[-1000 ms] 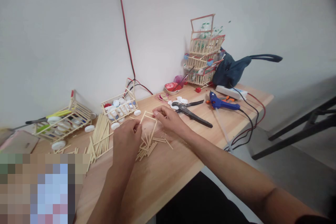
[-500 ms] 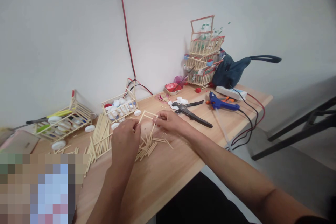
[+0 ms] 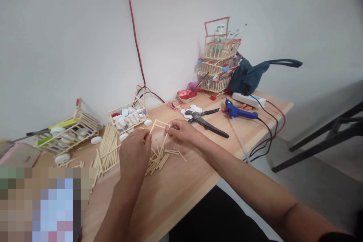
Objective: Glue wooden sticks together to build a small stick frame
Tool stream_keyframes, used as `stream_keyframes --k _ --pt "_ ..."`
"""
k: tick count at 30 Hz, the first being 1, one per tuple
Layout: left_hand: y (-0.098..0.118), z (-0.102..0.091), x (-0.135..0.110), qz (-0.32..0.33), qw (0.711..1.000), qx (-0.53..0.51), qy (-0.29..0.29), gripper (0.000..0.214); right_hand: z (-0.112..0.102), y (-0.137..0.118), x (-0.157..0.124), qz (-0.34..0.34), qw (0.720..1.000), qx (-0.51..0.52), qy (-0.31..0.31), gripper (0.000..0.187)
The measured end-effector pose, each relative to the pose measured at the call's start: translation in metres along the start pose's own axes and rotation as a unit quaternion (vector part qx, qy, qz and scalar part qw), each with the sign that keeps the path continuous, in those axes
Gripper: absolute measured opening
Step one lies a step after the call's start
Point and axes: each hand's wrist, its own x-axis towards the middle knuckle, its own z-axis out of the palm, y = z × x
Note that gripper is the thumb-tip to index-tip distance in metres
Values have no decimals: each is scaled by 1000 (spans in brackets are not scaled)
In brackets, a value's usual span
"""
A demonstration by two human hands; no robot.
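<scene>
Shifted slightly from a second ago, the right hand sits a little lower beside the stick frame, whose top bar now shows more of its length.

In the head view, the frame is held up over the table between both hands, tilted, its right rail reaching down toward a heap of short sticks; whether it touches them cannot be told. The left hand pinches the left rail between thumb and finger, and the right hand pinches the right rail near its upper corner.

It should be light and fairly stiff along each stick, but fragile at the joints — a twist could well spring them. Rails gripped close to the corners look the safest hold, and plain wood is unlikely to slip.

Leftward, a small stick cart stands near, so room is tight there. Black pliers lie just beyond the right hand — and the table's front edge slants under the right forearm. Upward seems the freest direction.
</scene>
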Motion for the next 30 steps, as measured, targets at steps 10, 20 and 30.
stream_keyframes --k 10,20,30 --pt "-3 1 -1 -7 1000 0 13 22 0 4 1 -1 999 40 -15 13" --pt "-2 0 -1 -8 1000 6 2 22 0 8 1 3 998 57 -16 13" --pt "-5 2 0 1 1000 2 11 21 -2 6 0 22 996 81 -32 14"
